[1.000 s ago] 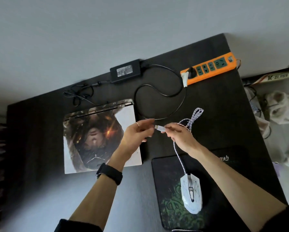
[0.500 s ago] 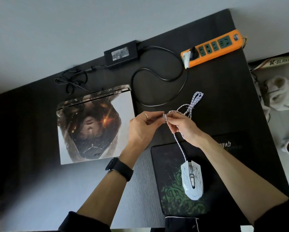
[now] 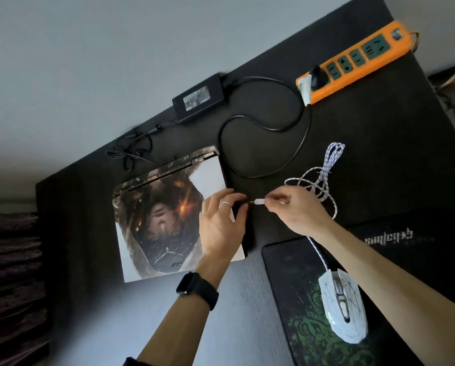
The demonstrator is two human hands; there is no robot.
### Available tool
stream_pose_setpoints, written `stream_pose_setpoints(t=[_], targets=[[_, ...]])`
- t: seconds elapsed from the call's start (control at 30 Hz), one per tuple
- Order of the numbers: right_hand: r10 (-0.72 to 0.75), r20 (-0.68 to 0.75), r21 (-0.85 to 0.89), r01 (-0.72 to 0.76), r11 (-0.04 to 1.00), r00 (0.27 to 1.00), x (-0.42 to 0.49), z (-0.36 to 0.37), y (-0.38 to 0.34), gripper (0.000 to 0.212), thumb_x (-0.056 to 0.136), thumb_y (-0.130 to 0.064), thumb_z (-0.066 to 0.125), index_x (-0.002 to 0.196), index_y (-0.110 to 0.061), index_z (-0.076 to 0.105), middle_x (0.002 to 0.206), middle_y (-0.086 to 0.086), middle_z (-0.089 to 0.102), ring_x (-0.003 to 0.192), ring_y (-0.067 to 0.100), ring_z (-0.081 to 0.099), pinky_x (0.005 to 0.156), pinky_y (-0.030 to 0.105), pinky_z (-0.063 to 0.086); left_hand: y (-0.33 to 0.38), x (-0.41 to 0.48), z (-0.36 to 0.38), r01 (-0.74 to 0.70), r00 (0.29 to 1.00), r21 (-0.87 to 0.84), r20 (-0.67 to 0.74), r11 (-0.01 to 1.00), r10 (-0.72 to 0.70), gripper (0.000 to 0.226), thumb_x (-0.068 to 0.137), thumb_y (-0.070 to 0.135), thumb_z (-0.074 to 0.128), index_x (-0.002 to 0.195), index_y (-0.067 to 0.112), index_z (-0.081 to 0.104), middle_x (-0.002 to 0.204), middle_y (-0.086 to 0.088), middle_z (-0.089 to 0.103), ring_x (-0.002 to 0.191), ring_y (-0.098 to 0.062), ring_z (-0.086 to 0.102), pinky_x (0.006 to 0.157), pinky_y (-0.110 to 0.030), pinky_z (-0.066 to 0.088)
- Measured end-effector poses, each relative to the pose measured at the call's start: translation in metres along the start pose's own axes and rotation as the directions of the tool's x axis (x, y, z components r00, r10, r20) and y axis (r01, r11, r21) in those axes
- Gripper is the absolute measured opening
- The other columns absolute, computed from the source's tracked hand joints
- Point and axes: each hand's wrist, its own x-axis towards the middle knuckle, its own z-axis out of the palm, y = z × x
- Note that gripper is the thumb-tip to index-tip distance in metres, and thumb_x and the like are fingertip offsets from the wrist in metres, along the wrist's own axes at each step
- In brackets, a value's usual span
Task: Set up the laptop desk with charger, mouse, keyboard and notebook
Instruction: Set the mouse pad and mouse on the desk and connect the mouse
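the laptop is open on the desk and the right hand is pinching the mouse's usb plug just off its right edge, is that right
Not quite. In the head view the laptop lies closed, with its printed lid facing up. The rest holds: the right hand pinches the USB plug of the mouse just off the laptop's right edge.

Bare desk strip [image 3: 252,299] between laptop [image 3: 155,220] and mouse pad [image 3: 300,326] — charger cable loop [image 3: 258,177] lies behind.
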Motion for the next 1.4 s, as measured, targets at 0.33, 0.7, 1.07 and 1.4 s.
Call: stream_pose_setpoints(t=[0.33, 0.7, 1.07, 1.4], targets=[[-0.034, -0.122, -0.221, 0.006, 0.975, 0.992, 0.022, 0.007, -0.021, 0.019, 0.097, -0.028, 0.054, 0.112, -0.033, 0.064, 0.107, -0.005, 0.071, 0.1, 0.023, 0.065, 0.076, 0.036, 0.049, -0.01, 0.046, 0.009, 0.276, 0.941, 0.263, 0.119, 0.924, -0.315, 0.088, 0.081, 0.045, 0.06, 0.155, 0.021, 0.02, 0.164, 0.006, 0.017, 0.151, -0.018, 0.01, 0.119, -0.044, 0.024], [-0.034, -0.062, -0.142, 0.025, 0.99, 0.997, 0.022, 0.018, -0.017, 0.021, 0.098, -0.025, 0.054, 0.114, -0.028, 0.068, 0.105, -0.005, 0.073, 0.102, 0.019, 0.064, 0.087, 0.038, 0.051, -0.011, 0.044, 0.003, 0.251, 0.931, 0.278, 0.193, 0.927, -0.31, 0.097, 0.074, 0.055, 0.054, 0.157, 0.028, 0.013, 0.164, 0.016, 0.009, 0.151, -0.012, 0.004, 0.12, -0.041, 0.023], [0.001, -0.025, -0.179, -0.006, 0.984, 1.0, 0.039, 0.036, -0.025, 0.022, 0.095, -0.024, 0.055, 0.108, -0.03, 0.071, 0.105, -0.004, 0.075, 0.103, 0.021, 0.067, 0.088, 0.035, 0.051, -0.031, 0.034, -0.006, 0.087, 0.962, 0.311, 0.222, 0.946, -0.162, 0.088, 0.082, 0.072, 0.035, 0.156, 0.038, 0.002, 0.164, 0.019, 0.0, 0.151, -0.015, 0.003, 0.116, -0.048, 0.019], [-0.016, -0.108, -0.239, -0.01, 0.971, 0.994, 0.041, 0.042, -0.031, 0.021, 0.094, -0.022, 0.057, 0.107, -0.028, 0.072, 0.107, -0.005, 0.075, 0.103, 0.021, 0.068, 0.088, 0.034, 0.052, -0.053, 0.026, 0.005, -0.003, 0.978, 0.213, 0.204, 0.977, -0.042, 0.078, 0.091, 0.066, 0.031, 0.155, 0.041, -0.006, 0.162, 0.022, -0.012, 0.151, -0.013, -0.013, 0.117, -0.053, 0.007]])
